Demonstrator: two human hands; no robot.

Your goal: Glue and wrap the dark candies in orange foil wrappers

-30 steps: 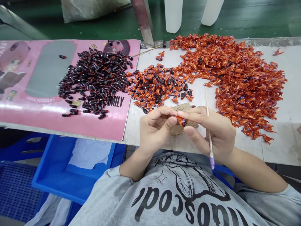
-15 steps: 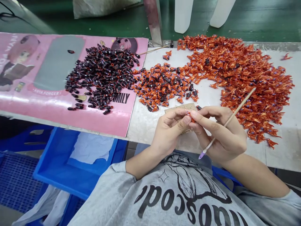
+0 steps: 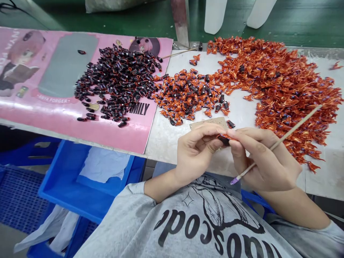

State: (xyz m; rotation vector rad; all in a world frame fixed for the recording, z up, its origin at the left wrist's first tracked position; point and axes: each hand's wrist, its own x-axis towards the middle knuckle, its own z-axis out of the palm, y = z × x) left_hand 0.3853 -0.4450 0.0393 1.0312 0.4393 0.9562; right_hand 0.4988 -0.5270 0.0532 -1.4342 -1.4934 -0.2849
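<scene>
A small dark piece [image 3: 223, 139] (bit of orange wrapper on it) is pinched between the fingertips of the left hand [image 3: 197, 150] and the right hand [image 3: 264, 157], just over the desk [image 3: 166, 136] near its front edge. A thin stick [image 3: 282, 139] is gripped in the right hand too. Orange wrappers [image 3: 282, 82] are heaped to the right, and a dark pile [image 3: 120, 82] is spread over a pink poster [image 3: 53, 122].

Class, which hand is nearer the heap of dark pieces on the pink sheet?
Left. The left hand, pinching a small piece, lies below and right of the heap of dark pieces; the right hand, holding a stick, is farther right.
</scene>
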